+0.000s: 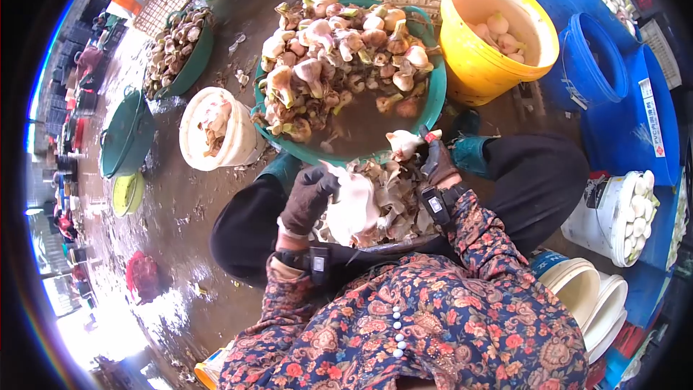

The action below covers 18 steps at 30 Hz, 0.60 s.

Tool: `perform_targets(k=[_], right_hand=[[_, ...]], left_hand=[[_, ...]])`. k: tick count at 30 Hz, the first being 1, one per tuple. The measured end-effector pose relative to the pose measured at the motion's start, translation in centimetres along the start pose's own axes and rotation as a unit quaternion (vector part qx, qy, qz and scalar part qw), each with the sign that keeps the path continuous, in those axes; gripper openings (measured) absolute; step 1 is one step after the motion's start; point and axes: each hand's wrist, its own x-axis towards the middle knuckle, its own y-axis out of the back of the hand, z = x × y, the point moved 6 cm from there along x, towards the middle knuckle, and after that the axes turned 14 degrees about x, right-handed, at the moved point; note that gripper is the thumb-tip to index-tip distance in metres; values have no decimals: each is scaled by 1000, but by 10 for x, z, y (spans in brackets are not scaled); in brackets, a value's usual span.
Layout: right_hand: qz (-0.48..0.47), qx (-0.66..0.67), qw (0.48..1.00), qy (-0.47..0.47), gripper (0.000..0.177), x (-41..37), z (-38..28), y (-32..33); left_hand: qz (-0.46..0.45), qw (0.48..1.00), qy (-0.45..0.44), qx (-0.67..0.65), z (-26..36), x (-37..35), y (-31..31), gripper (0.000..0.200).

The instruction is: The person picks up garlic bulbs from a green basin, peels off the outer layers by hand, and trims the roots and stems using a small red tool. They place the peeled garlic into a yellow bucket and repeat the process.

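A garlic bulb point(403, 144) sits above the near edge of a green tub point(439, 94) of muddy water and unpeeled garlic point(310, 76), pinched by the nearly closed right hand point(439, 161). The left hand point(310, 198), fingers curled, is beside a pale piece point(351, 206) over loose skins point(397, 198); whether it grips this cannot be told. A white bucket point(249, 146) stands left, a yellow bucket point(469, 76) far right.

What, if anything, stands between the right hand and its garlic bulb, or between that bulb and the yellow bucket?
The right hand holds the garlic bulb, nothing visible between. Toward the yellow bucket, the teal tub's rim and the bucket's own wall seem in the way.
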Motion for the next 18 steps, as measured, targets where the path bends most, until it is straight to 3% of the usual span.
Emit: perform_targets(k=[2, 3, 4, 6, 7, 12, 14, 16, 18], right_hand=[[-48, -80, 996, -8, 57, 16, -11, 11], [-55, -83, 994, -42, 38, -26, 11, -48], [-58, -84, 994, -47, 38, -20, 15, -44], [-31, -188, 978, 88, 33, -12, 8, -38], [-20, -212, 972, 100, 31, -18, 9, -37], [-15, -270, 958, 94, 32, 14, 15, 4], [26, -101, 994, 35, 36, 16, 20, 16], [3, -9, 999, -51, 47, 15, 18, 20], [-77, 100, 982, -142, 56, 11, 15, 20]], left_hand=[[-103, 967, 114, 205, -3, 4, -6, 30], [-149, 944, 80, 282, -17, 8, -10, 46], [-142, 936, 66, 316, -42, 15, -7, 52], [53, 890, 3, 454, -13, 26, -11, 52], [110, 936, -89, 321, -7, 33, -17, 43], [113, 959, -62, 254, -16, 43, -23, 21], [-60, 987, 7, 150, -32, 32, -43, 18], [-81, 989, 107, 59, 0, 11, -48, 15], [-2, 997, -21, -78, 12, 3, -18, 16]])
